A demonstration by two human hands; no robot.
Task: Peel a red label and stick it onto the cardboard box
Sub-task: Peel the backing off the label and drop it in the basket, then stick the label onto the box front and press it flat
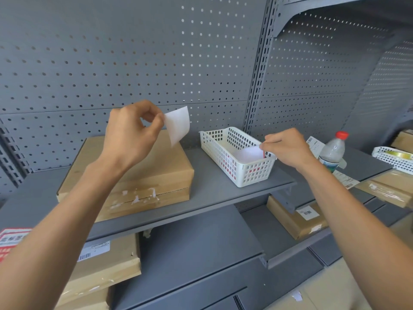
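A flat cardboard box [161, 168] lies on the grey shelf [214, 186], with torn paper scraps on its front side. Above its back right corner, my left hand [131, 133] pinches a white sheet [178, 124] by its left edge; only a white side faces me. Over the white plastic basket [220, 151] to the right of the box, my right hand [288, 148] pinches a pale sheet [249, 154] with a red edge showing at my fingertips. Red labels [230, 166] show through the basket's holes. I cannot tell which sheet is label and which is backing.
A water bottle with a red cap [333, 151] stands right of my right hand. Another white basket [391, 157] sits at the far right. More cardboard boxes [295, 218] rest on the lower shelves. A red-printed label [11, 240] shows at the left edge. Pegboard closes the back.
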